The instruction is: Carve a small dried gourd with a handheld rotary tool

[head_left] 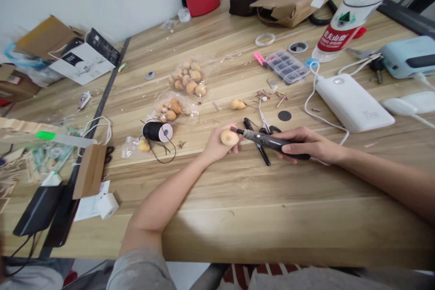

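My left hand (217,143) is closed around a small pale gourd (229,137), its rounded end facing up toward me. In my right hand (306,144) lies a black rotary tool (268,140), gripped along its body. The tool's dark cylindrical tip is at the upper edge of the gourd; whether it touches cannot be told. Beneath the tool a black pen (263,155) rests on the table, and scissors (265,120) lie just beyond. Another small gourd (238,104) sits farther back, beside several loose rotary bits (281,98).
Bags of gourds (190,77) and a black thread spool (157,132) are left of centre. A compartment box (287,66), white power bank (355,102) and tall water bottle (336,31) stand to the right. A white cable (307,99) runs near my right hand. Cardboard boxes (47,38) sit far left.
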Demonstrator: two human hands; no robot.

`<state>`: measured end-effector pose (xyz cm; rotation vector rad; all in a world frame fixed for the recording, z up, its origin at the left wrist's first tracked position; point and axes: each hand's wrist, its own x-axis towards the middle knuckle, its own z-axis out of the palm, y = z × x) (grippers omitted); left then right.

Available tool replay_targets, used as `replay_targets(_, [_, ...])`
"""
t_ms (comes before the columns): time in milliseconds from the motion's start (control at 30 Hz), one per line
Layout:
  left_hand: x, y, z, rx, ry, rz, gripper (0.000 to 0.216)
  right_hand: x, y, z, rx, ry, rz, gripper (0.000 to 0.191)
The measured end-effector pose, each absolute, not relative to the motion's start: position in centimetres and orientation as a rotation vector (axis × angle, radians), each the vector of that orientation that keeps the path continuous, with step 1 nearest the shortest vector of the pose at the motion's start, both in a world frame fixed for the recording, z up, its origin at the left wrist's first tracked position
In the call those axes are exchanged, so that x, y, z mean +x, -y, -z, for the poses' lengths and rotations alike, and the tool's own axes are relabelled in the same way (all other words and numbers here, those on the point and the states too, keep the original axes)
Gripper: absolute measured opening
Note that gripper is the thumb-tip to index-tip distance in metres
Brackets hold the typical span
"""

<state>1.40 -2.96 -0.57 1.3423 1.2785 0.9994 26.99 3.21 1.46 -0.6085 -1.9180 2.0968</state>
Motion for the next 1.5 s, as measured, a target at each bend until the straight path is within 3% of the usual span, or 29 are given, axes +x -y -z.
replay_targets(333, [1.98,2.55,0.32,1.183,-1.321,-1.009,0.033,27.15,-3.21,-1.25,-0.575,2.027,-2.061,0.039])
replay_targets(667, [1.42,2.86,0.56,1.265,-1.273,-1.010,0.019,27.14,-3.12,-1.42,-0.591,2.001,-2.040,0.035])
replay_targets(867, [1.84,2.68,0.42,1.179,-1.323,-1.005,0.033,27.03,-3.08,-1.47,-0.604,2.043,-2.052,0.042])
replay_targets(1100, [1.55,2.81,0.31,1.255,-1.266,-1.002,0.024,27.19,-3.09,-1.30,-0.583,1.986,-2.050,0.037])
replay_targets(1300, [1.87,2.66,0.39,1.174,-1.324,-1.018,0.033,27.08,-3.00,-1.41,-0.601,2.041,-2.047,0.041])
replay_targets(1500, [1.50,2.86,0.44,1.274,-1.261,-1.013,0.020,27.07,-3.00,-1.59,-0.608,1.997,-2.049,0.038])
